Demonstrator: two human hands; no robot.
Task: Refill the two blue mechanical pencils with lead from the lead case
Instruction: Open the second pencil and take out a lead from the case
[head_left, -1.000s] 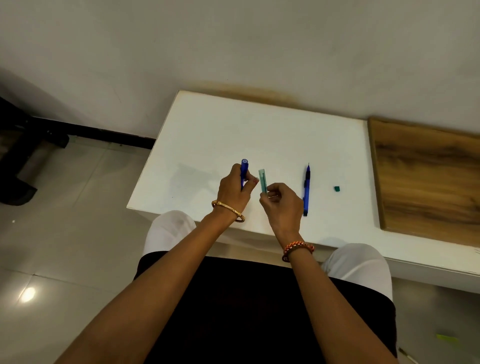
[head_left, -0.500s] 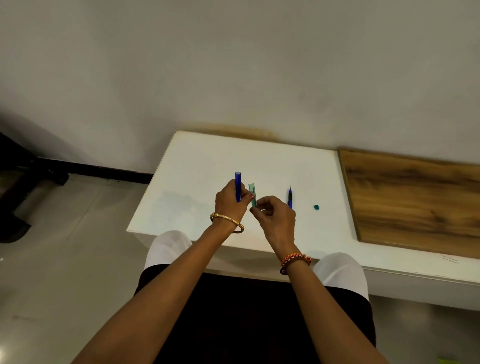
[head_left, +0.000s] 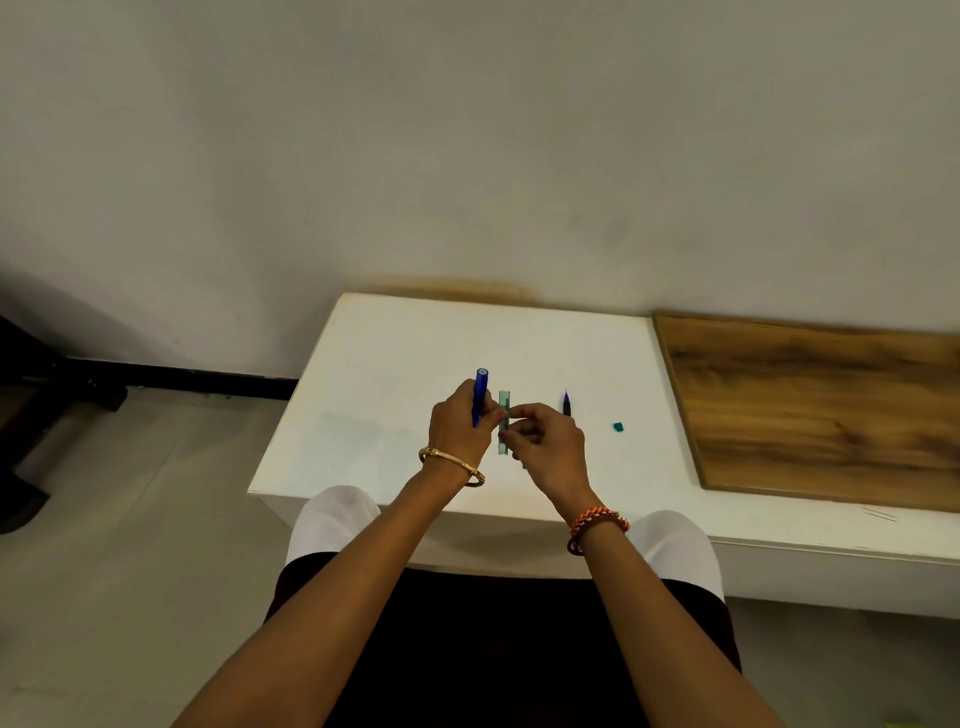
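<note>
Blue plastic stands out first in the head view: the left hand (head_left: 460, 423) grips one blue pencil (head_left: 479, 396) upright, its open back end pointing away from the person, over the white table (head_left: 395, 353). Just right of that pencil, the translucent green lead case (head_left: 504, 422) stands nearly upright, the left fingertips appearing to steady its side while the right hand (head_left: 545, 441) pinches at its middle with thumb and forefinger; whether a lead is already between those fingertips is too small to tell. Further right of the pencil, the second blue pencil (head_left: 567, 404) lies on the table, mostly hidden behind the right hand, and beyond it sits a small green cap (head_left: 617, 427), well apart from both hands.

To do this step well, I judge the pencil's open end should be kept still and close to the case mouth, so a thin lead is drawn out straight and fed in without bending or snapping.

No brand, label or writing can be read anywhere.
</note>
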